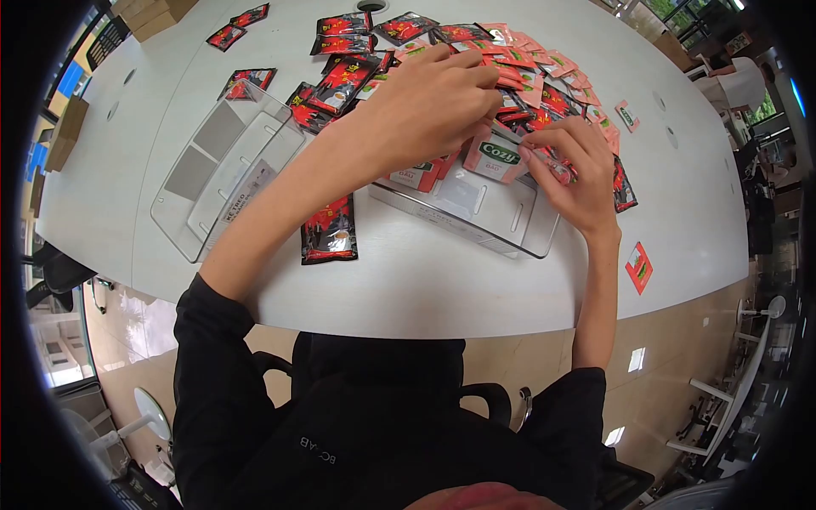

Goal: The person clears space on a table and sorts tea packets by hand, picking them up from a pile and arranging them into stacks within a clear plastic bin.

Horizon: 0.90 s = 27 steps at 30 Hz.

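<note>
A clear plastic bin (450,223) sits near the table's front edge, tilted from my view. Inside it is a pink Cozy tea packet (497,158), with another pink packet (414,177) to its left. My left hand (442,98) arches over the bin's back side, fingers bent down just above the Cozy packet. Its fingertips are hidden, so what they grip does not show. Over the bin's right end, my right hand (578,170) has its fingers curled around a pink tea packet (557,170). Its thumb tip lies beside the Cozy packet's edge.
A second clear bin (204,204) with a white label lies to the left. Behind both hands spreads a pile of black-and-red packets (344,81) and pink packets (565,64). Single packets lie farther out, including a red one (638,268) at right. Cardboard boxes (153,13) stand far left.
</note>
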Each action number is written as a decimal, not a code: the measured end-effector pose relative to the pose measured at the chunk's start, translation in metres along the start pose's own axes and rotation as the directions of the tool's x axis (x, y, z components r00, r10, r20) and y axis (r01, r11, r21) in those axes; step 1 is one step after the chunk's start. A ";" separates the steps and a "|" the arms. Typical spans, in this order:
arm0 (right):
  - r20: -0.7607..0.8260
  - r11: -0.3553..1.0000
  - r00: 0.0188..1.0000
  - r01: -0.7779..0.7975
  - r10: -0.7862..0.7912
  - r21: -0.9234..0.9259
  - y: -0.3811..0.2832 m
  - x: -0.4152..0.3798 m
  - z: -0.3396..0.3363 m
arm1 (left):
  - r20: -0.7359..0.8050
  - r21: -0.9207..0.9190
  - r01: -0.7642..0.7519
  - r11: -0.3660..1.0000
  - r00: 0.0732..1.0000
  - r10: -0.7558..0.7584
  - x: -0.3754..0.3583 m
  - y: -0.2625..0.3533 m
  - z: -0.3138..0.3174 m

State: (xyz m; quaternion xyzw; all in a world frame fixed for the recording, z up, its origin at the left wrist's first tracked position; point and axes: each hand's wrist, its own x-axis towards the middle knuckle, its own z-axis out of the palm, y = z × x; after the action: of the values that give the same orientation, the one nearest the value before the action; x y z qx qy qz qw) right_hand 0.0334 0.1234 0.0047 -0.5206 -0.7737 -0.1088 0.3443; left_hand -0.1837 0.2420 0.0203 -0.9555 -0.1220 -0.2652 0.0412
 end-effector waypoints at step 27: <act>-0.166 0.995 0.985 -0.052 0.037 -0.088 0.006 0.001 -0.007 | 0.360 -0.149 0.258 0.955 0.913 -0.191 -0.020 -0.086 0.021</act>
State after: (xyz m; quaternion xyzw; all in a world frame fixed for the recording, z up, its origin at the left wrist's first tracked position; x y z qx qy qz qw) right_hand 0.0415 0.1229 0.0098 -0.5423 -0.7251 -0.1791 0.3847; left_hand -0.2121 0.3239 -0.0071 -0.9659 -0.2105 -0.1090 -0.1043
